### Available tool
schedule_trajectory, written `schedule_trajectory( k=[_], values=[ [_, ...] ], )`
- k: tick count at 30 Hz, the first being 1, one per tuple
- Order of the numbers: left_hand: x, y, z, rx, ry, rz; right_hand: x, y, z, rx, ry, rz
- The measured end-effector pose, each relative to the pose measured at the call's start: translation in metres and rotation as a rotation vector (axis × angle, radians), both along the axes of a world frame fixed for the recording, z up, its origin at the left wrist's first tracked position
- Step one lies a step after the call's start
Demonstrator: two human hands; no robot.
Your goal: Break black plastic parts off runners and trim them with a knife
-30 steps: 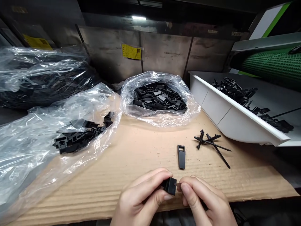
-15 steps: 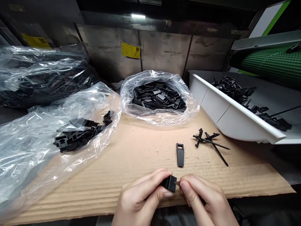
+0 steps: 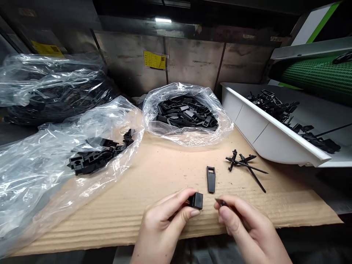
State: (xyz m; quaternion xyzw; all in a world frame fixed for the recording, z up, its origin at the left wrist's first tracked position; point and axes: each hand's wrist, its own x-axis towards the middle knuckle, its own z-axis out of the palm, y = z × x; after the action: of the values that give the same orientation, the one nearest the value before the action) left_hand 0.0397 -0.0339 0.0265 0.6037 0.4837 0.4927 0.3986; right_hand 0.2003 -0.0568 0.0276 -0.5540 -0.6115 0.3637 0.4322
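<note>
Near the front edge of the cardboard, my left hand (image 3: 166, 220) pinches a small black plastic part (image 3: 197, 201) between thumb and fingers, its square end facing right. My right hand (image 3: 247, 225) is closed on a small, dark, pointed blade (image 3: 220, 202); its tip points left and stands apart from the part. Fingers cover most of the blade. Just beyond both hands lies a flat, tapered black plastic piece (image 3: 211, 179) with a rectangular window at its far end. Black stemmed plastic pieces (image 3: 249, 165) lie crossed to the right of it.
An open clear bag (image 3: 189, 139) of black parts stands at the back middle. Another clear bag (image 3: 121, 106) with several black parts spreads over the left. Large filled bags (image 3: 55, 84) sit behind it. A white bin (image 3: 264, 134) of black pieces stands at right on the cardboard (image 3: 170, 161).
The blade was at the black part's end; now my right hand has drawn it away to the right. My left hand has shifted slightly up with the part, turning it a little.
</note>
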Motion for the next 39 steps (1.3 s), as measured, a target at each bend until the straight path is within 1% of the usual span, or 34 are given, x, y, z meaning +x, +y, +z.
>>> schedule_trajectory(
  k=[1,3,5,6,8,10,11,12,15,16,17,19,21,22,24,26,29,30,32,34,35,37,39],
  values=[
    [0.001,0.000,0.002,-0.018,-0.034,-0.010,-0.001,0.003,0.003,-0.070,0.042,0.006],
    [0.003,0.000,0.007,-0.070,-0.121,-0.052,-0.005,0.011,0.007,-0.183,0.095,0.083],
    [0.003,0.000,0.012,-0.151,-0.197,-0.119,-0.010,0.018,0.011,-0.243,0.114,0.152],
    [0.002,0.001,0.014,-0.202,-0.217,-0.162,-0.012,0.020,0.012,-0.246,0.119,0.155],
    [0.000,0.002,0.017,-0.316,-0.222,-0.229,-0.014,0.022,0.013,-0.236,0.137,0.098],
    [-0.002,0.002,0.018,-0.393,-0.219,-0.242,-0.013,0.021,0.014,-0.222,0.173,0.016],
    [-0.003,0.002,0.018,-0.404,-0.220,-0.234,-0.013,0.020,0.014,-0.218,0.189,-0.013],
    [-0.003,0.002,0.017,-0.391,-0.224,-0.217,-0.012,0.018,0.013,-0.214,0.199,-0.036],
    [-0.003,0.002,0.012,-0.263,-0.211,-0.171,-0.009,0.012,0.012,-0.181,0.196,-0.058],
    [-0.003,0.001,0.011,-0.240,-0.204,-0.160,-0.009,0.010,0.011,-0.165,0.191,-0.061],
    [-0.003,0.001,0.010,-0.250,-0.210,-0.157,-0.008,0.007,0.010,-0.144,0.186,-0.068],
    [-0.003,-0.001,0.009,-0.360,-0.269,-0.184,-0.007,0.003,0.006,-0.083,0.174,-0.083],
    [-0.003,-0.002,0.008,-0.453,-0.392,-0.246,-0.006,-0.001,0.000,0.012,0.150,-0.101],
    [-0.003,-0.003,0.008,-0.452,-0.447,-0.282,-0.006,-0.003,-0.004,0.074,0.128,-0.107],
    [-0.001,-0.004,0.008,-0.388,-0.501,-0.316,-0.004,-0.005,-0.011,0.204,0.064,-0.090],
    [0.001,-0.004,0.007,-0.350,-0.490,-0.285,-0.003,-0.007,-0.016,0.309,-0.016,-0.051],
    [0.004,-0.004,0.005,-0.356,-0.410,-0.163,-0.002,-0.007,-0.020,0.421,-0.134,-0.032],
    [0.005,-0.004,0.005,-0.327,-0.361,-0.136,-0.002,-0.006,-0.019,0.456,-0.170,-0.043],
    [0.004,-0.003,0.006,-0.216,-0.244,-0.110,-0.001,-0.005,-0.017,0.510,-0.216,-0.049],
    [0.003,-0.002,0.007,-0.105,-0.153,-0.122,-0.001,-0.003,-0.014,0.542,-0.246,-0.014],
    [0.002,-0.001,0.008,-0.075,-0.125,-0.134,0.000,-0.001,-0.013,0.560,-0.267,0.018],
    [0.000,0.000,0.009,-0.053,-0.100,-0.164,0.001,0.001,-0.010,0.598,-0.316,0.067],
    [-0.001,0.001,0.009,-0.044,-0.102,-0.184,0.001,0.003,-0.009,0.620,-0.344,0.088]
  ],
)
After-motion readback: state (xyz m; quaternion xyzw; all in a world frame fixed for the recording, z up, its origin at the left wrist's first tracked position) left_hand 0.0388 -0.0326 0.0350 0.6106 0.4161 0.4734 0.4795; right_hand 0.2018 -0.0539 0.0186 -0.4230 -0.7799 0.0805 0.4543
